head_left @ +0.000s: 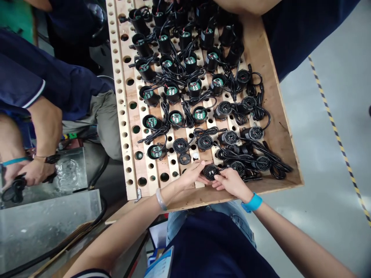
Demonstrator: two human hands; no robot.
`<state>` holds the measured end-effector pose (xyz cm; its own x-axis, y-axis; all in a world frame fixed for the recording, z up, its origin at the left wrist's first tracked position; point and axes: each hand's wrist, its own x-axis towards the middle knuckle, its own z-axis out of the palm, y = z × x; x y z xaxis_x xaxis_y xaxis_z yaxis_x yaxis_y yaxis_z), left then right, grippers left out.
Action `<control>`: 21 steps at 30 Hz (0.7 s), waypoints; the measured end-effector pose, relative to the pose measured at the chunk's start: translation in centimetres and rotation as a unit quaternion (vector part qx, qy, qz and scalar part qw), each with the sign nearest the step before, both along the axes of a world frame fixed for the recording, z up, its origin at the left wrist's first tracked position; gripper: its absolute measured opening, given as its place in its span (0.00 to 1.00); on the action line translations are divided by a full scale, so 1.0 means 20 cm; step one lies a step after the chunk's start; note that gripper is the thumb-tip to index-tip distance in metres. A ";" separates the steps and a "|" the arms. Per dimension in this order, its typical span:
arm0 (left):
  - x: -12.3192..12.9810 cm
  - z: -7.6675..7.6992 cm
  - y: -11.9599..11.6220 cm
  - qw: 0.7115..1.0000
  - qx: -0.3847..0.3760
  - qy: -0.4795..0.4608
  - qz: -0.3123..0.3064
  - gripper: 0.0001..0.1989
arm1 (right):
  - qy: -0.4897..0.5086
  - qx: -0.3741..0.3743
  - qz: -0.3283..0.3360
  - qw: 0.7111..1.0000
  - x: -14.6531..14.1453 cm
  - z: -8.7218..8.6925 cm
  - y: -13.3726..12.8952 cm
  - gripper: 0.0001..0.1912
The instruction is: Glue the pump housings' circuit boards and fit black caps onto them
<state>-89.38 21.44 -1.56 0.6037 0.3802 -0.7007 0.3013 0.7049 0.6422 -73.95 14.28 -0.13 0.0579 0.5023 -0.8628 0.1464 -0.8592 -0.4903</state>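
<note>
Near the front edge of the wooden tray (pixel 203 197), a round black part with a grille top (pixel 210 172) is held between both my hands. My left hand (pixel 193 173) has its fingers closed on the part's left side. My right hand (pixel 228 180) pinches its right side, near a black cable. Just behind my left hand lie a small white round piece (pixel 195 155) and a flat black disc (pixel 184 158). Further back stand black grille-topped parts (pixel 205 142) and open black cups with green circuit boards (pixel 176 118), with coiled black cables among them.
At the left, another person's hands (pixel 37 170) hold a black part over a clear bin (pixel 71 172). Another person's arm (pixel 249 5) reaches over the tray's back edge. The tray's wooden side wall (pixel 278 112) rises at the right. A metal bracket (pixel 138 195) sits at the front left corner.
</note>
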 end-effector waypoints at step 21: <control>0.00 -0.06 -0.06 0.996 0.065 -0.025 0.046 0.23 | -0.009 0.005 0.005 1.000 -0.01 0.00 0.01 0.10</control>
<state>-89.30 20.30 -2.69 0.5957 0.5214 -0.6109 0.2046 0.6370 0.7432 -74.12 14.41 -0.09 0.0690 0.5113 -0.8566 0.1640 -0.8528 -0.4959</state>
